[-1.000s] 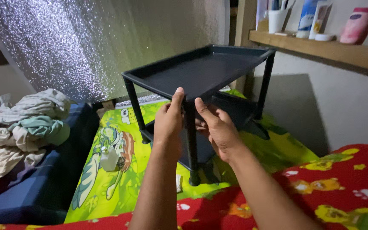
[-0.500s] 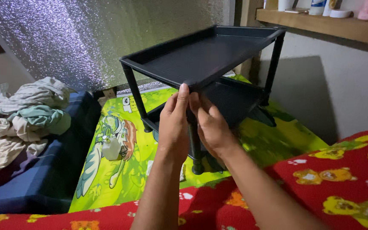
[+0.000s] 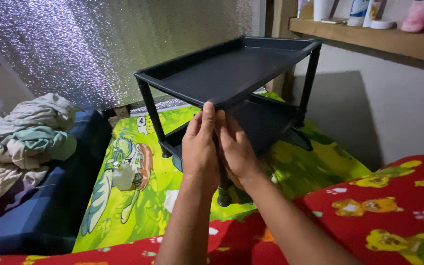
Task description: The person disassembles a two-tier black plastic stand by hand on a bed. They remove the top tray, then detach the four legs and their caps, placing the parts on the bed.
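Since the earlier frames the two hands had drawn closer together on the near post of the rack, and the wooden shelf on the wall had slid a little back into view at the top.

The left hand [image 3: 199,147] and the right hand [image 3: 235,151] were pressed side by side, fingers wrapped round the near corner leg [image 3: 223,189] of the black two-tier rack [image 3: 222,68]. Both were closed on that post, just under the rim of the top tray, with the left thumb reaching up to touch the tray's front edge. Below the grip the leg ran down to its round foot, which rested on the green cartoon mat [image 3: 138,172].

Judging by how it stood, the rack looked largely put together: the top tray sat on its posts above the grip, the lower tray hung beyond the hands, and the far legs were upright. What seemed left was seating this near post firmly; whether it was fully home could not be told, as the hands hid the joint.

Left of the grip and below it a small pale bottle [image 3: 122,176] lay on the mat, and farther left a heap of clothes [image 3: 23,137]. A red patterned blanket [image 3: 379,216] spread under the forearms, and the wooden shelf [image 3: 369,41] ran above to the right.
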